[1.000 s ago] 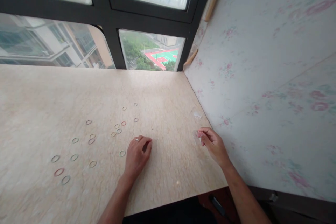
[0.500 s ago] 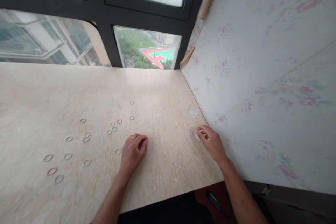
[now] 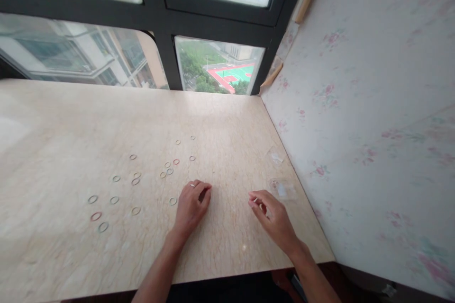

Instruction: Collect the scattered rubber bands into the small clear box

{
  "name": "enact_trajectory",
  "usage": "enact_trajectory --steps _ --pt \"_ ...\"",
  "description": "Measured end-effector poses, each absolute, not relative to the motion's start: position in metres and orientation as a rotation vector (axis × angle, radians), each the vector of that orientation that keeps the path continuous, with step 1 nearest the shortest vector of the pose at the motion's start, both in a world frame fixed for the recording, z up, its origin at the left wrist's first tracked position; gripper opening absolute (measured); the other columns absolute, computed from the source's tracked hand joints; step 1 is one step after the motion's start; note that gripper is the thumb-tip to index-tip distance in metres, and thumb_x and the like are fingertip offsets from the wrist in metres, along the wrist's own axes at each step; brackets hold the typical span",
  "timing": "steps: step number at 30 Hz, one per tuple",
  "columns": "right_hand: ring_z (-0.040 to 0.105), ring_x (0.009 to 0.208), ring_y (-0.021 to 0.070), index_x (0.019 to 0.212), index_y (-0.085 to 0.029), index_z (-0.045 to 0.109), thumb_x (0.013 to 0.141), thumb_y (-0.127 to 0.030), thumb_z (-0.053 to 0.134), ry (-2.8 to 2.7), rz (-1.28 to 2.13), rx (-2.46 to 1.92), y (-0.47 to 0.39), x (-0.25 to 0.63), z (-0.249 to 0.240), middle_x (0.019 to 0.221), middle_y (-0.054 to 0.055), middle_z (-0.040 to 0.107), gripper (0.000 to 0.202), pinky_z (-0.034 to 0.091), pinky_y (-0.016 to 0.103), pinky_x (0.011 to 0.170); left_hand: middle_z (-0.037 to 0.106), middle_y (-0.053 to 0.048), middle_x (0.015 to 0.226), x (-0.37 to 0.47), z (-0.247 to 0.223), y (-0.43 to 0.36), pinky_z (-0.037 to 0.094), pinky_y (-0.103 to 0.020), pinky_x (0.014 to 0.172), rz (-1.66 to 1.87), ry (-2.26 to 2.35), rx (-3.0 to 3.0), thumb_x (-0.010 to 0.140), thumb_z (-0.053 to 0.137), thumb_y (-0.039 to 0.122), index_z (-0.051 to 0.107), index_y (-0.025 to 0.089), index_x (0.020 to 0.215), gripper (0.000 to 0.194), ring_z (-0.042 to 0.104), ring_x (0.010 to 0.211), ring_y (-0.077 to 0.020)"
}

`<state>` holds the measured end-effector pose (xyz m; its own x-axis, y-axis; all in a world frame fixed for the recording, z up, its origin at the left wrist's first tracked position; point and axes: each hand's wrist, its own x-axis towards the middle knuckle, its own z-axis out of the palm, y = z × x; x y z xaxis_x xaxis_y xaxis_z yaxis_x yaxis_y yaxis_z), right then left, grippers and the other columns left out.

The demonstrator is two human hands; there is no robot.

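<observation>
My left hand (image 3: pixel 192 206) rests on the marbled sill with its fingers curled and thumb and forefinger pinched together. A ring shows on one finger. Whatever that pinch may hold is too small to tell. To the right, my right hand (image 3: pixel 273 220) is raised slightly with thumb and fingertips together, and I cannot make out what is between them. Just beyond it lies a small clear plastic bag (image 3: pixel 283 190) with a white label and small reddish rings inside. Beside my left hand is a thin greenish ring (image 3: pixel 173 201). Several more thin coloured rings, including a red ring (image 3: pixel 95 217), lie scattered leftward.
Another clear plastic packet (image 3: pixel 275 155) lies farther back by the floral wallpapered wall (image 3: pixel 341 118), which bounds the sill on the right. Dark window frames (image 3: pixel 170 57) stand along the back. The marbled sill (image 3: pixel 227 142) ends at a front edge near my forearms.
My right hand has left the plastic bag and moved left toward my left hand. My left hand keeps its pinch in place. The whole view has shifted slightly.
</observation>
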<state>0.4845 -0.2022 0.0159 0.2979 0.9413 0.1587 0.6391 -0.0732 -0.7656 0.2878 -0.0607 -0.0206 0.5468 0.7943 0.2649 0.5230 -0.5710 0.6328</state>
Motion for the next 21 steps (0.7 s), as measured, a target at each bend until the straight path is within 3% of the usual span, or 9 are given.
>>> enact_trajectory --steps 6,21 --pt "0.065 0.082 0.0193 0.106 -0.023 0.063 0.093 -0.028 0.045 -1.594 0.613 -1.665 -0.185 0.453 -0.009 0.092 0.006 0.067 0.022 0.054 0.034 0.074 0.064 -0.005 0.084 0.287 -0.019 -0.063 0.044 -0.034 0.077 0.741 1.072 2.238 0.086 0.05 0.018 0.063 0.019 0.086 0.013 0.056 0.083 -0.0187" --pt "0.07 0.079 0.0207 0.1 -0.022 0.067 0.09 -0.035 0.051 -1.531 0.508 -1.63 -0.188 0.459 -0.027 0.091 0.008 0.072 0.022 0.059 0.03 0.068 0.064 -0.003 0.087 0.246 0.01 -0.042 0.048 -0.027 0.071 0.842 1.137 1.972 0.085 0.051 0.02 0.063 0.018 0.09 0.013 0.058 0.074 -0.0126"
